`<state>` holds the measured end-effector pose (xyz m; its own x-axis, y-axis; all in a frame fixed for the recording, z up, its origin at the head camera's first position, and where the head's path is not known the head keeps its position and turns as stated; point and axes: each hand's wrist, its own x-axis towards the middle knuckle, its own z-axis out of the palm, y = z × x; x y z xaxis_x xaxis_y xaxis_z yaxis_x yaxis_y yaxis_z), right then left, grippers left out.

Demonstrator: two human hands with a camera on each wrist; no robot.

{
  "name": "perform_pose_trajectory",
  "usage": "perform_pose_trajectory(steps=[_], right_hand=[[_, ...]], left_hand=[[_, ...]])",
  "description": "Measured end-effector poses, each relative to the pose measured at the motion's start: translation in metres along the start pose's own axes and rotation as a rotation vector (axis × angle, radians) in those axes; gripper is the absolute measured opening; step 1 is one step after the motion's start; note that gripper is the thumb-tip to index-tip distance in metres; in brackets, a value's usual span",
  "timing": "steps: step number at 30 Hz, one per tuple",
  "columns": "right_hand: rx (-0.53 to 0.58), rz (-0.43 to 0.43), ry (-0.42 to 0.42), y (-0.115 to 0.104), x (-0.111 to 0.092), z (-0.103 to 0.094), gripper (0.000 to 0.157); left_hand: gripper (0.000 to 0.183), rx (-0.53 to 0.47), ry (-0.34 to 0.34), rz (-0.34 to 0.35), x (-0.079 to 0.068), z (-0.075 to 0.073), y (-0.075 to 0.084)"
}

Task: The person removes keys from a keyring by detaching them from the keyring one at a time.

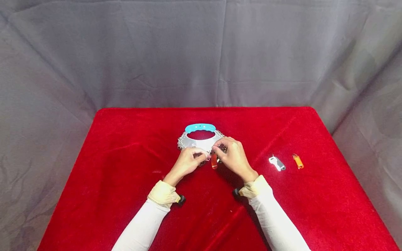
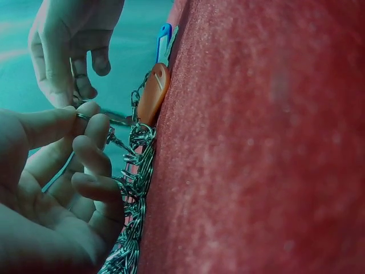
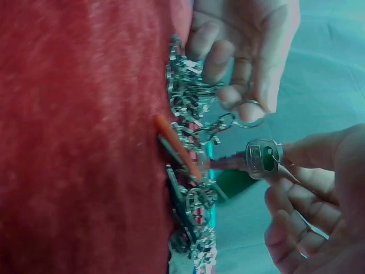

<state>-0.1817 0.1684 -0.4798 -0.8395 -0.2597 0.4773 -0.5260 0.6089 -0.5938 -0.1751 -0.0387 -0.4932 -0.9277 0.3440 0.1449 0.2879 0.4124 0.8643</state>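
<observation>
A pale plate (image 1: 205, 144) with a blue grip (image 1: 200, 127) lies on the table, its edge hung with many metal rings and clasps (image 2: 134, 194). At its front edge, my left hand (image 1: 187, 161) pinches a metal split ring (image 3: 256, 108) linked to a short clasp (image 3: 225, 127). Opposite it, my right hand (image 1: 233, 156) pinches a thin wire ring (image 3: 285, 162) that passes through the head of a key (image 3: 262, 158). An orange key tag (image 1: 214, 161) hangs between the hands, with a blue tag (image 2: 164, 43) farther along the plate.
To the right on the red cloth (image 1: 326, 202) lie a grey key tag with a silver key (image 1: 277, 163) and a yellow-orange key tag (image 1: 298, 161). A grey curtain (image 1: 176, 55) stands behind the table.
</observation>
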Motion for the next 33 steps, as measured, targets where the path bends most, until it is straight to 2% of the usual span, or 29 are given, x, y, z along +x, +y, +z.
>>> perform_pose_trajectory(steps=[4, 7, 12, 17, 21, 28, 33], right_hand=[[0.059, 0.043, -0.019, -0.001, 0.002, -0.007, 0.005], [0.115, 0.075, -0.064, 0.000, 0.001, -0.016, 0.004], [0.239, 0.133, -0.152, 0.002, -0.002, -0.034, 0.006], [0.293, 0.172, -0.198, 0.011, -0.012, -0.055, 0.004], [0.273, 0.200, -0.182, 0.023, -0.026, -0.074, 0.006], [0.064, 0.250, -0.150, 0.045, -0.053, -0.106, 0.006], [0.010, 0.275, -0.155, 0.054, -0.068, -0.126, 0.010]], left_hand=[[0.012, -0.015, 0.000, -0.024, 0.001, 0.001, -0.001], [0.012, -0.023, -0.003, -0.029, 0.002, 0.002, -0.002], [0.012, -0.025, -0.014, -0.019, 0.003, 0.003, -0.001], [0.012, -0.034, -0.022, -0.017, 0.003, 0.002, 0.000], [0.012, -0.036, -0.027, -0.013, 0.003, 0.003, -0.001], [0.012, -0.034, -0.036, -0.007, 0.004, 0.003, -0.001], [0.012, -0.052, -0.043, -0.016, 0.003, 0.002, 0.000]])
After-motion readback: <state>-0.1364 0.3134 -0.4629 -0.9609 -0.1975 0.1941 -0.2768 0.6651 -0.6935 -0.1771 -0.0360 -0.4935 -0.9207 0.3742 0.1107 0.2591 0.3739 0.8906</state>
